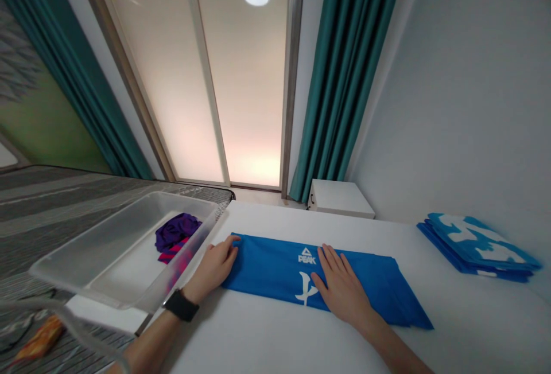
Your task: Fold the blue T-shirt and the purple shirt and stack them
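A blue cloth (271,268) with white PEAK lettering lies folded into a long strip on the white table (258,334). At its left end, my left hand (219,262) has its fingertips on the edge, thumb and fingers apart; a dark watch is on that wrist. My right hand (342,285) rests flat on the strip, right of the lettering, fingers spread. The strip's right end fans out into slanted layers. Farther right on the table sits a stack of folded blue and white cloths (477,248).
A translucent plastic bin (103,230) at the left holds a crumpled purple and pink cloth (176,233). Beyond the table's far edge is a small white cabinet (342,197). A grey striped bed (34,207) lies at left, and a wall runs along the right.
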### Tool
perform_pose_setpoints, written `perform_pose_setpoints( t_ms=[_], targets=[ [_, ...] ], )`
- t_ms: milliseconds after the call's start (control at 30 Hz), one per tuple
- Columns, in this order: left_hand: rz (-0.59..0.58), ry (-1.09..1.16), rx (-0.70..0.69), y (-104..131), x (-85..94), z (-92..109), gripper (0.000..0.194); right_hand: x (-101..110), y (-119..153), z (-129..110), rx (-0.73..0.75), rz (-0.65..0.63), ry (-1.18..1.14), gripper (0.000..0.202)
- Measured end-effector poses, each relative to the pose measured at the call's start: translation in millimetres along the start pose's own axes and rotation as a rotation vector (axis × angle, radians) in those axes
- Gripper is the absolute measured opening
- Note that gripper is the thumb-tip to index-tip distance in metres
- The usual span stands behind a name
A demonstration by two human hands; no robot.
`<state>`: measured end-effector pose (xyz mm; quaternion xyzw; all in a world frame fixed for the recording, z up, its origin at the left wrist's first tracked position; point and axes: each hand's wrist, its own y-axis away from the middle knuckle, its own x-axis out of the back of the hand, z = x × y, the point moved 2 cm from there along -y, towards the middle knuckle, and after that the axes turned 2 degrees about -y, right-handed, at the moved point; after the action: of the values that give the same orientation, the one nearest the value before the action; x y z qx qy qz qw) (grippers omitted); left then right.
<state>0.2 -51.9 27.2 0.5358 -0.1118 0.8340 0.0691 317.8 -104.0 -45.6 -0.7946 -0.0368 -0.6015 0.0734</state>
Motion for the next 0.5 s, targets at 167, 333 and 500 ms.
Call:
perform_pose_setpoints(
  t_ms=[167, 333, 500],
  targets=[
    [0.035, 0.021, -0.016, 8, -7.1, -3, 0.035, -2, 0, 4, 0.003, 0.014, 0.016, 0.069],
    [0.057, 0.131, -0.129, 23, 3.2, -11, 0.030, 1, -9, -4, 0.109, 0.043, -0.005, 0.057],
    [0.190, 0.090, -0.185, 35, 3.4, -20, 0.025, 7, -49, -54, 0.370, 0.091, -0.168, 0.039]
  ],
)
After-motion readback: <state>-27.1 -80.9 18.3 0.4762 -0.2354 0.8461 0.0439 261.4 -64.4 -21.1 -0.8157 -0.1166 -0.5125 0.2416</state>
